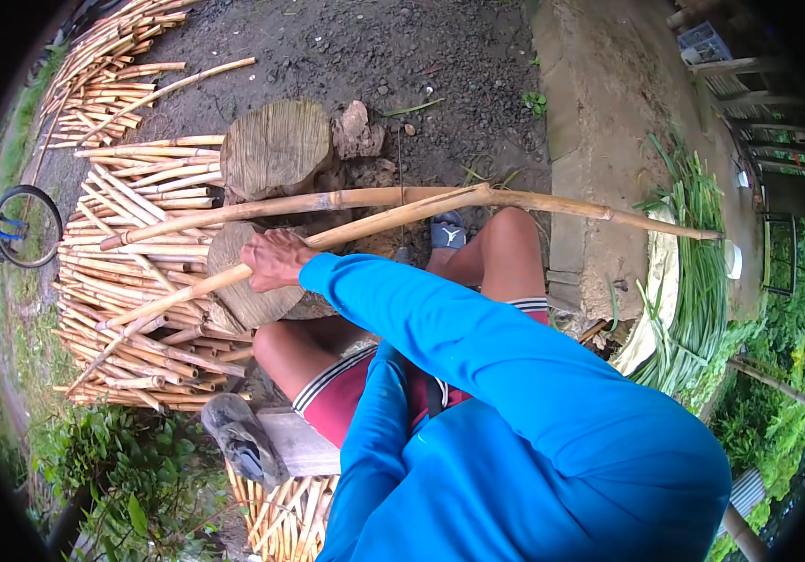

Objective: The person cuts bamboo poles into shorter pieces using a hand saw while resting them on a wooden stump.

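Note:
My right hand (pixel 272 260) is closed around a bamboo pole (pixel 374 221), above a round wooden stump (pixel 255 302). Right of my hand, this pole meets or crosses a second long bamboo pole (pixel 262 208), near a node; how they join is unclear. One length runs on to the right above my knee. A second cut stump (pixel 276 147) stands beyond. A thin, dark, straight rod or blade (pixel 402 161) points away from me, its near end by my right sleeve. My left hand is out of sight, its sleeve passing under my right arm.
Many cut bamboo pieces (pixel 135 281) are heaped left of the stumps, more at the upper left and below the wooden seat (pixel 300 439). A sandal (pixel 244 442) lies beside the seat. Long green leaves (pixel 698 302) lie at right by a concrete ledge (pixel 578 140). A bicycle wheel (pixel 28 263) stands far left.

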`<action>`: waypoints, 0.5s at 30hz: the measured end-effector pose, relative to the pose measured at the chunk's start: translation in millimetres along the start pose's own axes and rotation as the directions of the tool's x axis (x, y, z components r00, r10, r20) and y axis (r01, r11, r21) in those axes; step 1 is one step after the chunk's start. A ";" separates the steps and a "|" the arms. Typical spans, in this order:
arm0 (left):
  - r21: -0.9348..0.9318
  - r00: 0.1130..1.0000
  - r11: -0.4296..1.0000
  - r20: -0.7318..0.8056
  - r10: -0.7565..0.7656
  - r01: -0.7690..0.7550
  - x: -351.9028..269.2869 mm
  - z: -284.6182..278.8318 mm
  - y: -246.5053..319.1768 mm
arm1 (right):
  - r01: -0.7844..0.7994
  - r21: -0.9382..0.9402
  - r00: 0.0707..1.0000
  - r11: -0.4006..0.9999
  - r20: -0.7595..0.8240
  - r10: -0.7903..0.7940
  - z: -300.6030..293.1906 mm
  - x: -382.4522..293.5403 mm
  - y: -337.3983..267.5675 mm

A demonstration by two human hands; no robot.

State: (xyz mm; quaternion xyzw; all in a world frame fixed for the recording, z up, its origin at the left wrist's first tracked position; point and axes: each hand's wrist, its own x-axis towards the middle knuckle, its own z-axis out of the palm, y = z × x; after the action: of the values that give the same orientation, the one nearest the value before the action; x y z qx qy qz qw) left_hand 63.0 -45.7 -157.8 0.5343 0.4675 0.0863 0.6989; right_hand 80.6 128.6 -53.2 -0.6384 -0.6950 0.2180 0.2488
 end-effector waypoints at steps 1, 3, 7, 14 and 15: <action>0.003 1.000 1.000 0.006 -0.005 0.005 -0.8 -1.0 0.4 | 0.007 0.013 0.999 1.000 -0.043 -0.006 2.3 0.2 0.6; 0.007 1.000 1.000 0.013 -0.008 0.008 -2.5 -0.8 1.2 | 0.017 0.029 0.996 0.999 -0.089 -0.014 6.6 3.1 1.0; 0.018 1.000 1.000 0.024 -0.008 0.008 -5.4 4.2 4.0 | -0.094 0.048 0.995 0.994 0.019 0.093 11.2 8.2 6.0; 0.060 1.000 0.998 0.021 0.013 -0.014 -10.8 17.1 6.2 | -0.120 0.081 0.989 0.989 -0.074 0.126 12.1 -2.9 2.9; 0.066 1.000 0.998 0.017 0.014 -0.015 -11.4 18.0 4.8 | -0.120 0.082 0.989 0.989 -0.075 0.126 10.4 -5.6 1.4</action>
State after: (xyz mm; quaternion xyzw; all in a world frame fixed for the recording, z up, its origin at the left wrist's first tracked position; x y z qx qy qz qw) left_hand 72.0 -62.7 -147.6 0.5613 0.4605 0.0715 0.6839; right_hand 75.5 123.3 -62.6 -0.6782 -0.6349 0.2338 0.2870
